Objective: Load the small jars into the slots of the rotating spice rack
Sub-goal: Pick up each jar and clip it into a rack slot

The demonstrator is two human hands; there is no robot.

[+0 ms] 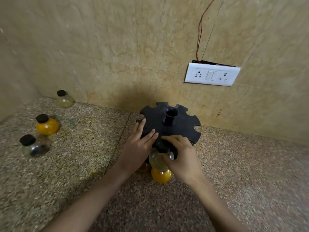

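Observation:
A black rotating spice rack [177, 124] with notched slots round its top disc stands on the counter by the wall. My left hand [142, 143] lies flat on the disc's near-left edge, fingers spread. My right hand [180, 154] grips a clear round jar [156, 160] at the rack's near slot, its black cap right under the disc's rim. Below it sits an orange-filled jar [161, 175]. At the left stand three loose black-capped jars: a pale one [64, 99] by the wall, an orange one [47, 125] and a dark one [34, 146].
The speckled stone counter [83, 164] meets a beige marble wall [117, 47] behind the rack. A white socket and switch plate [212, 76] with loose wires above it hangs on the wall, right of the rack.

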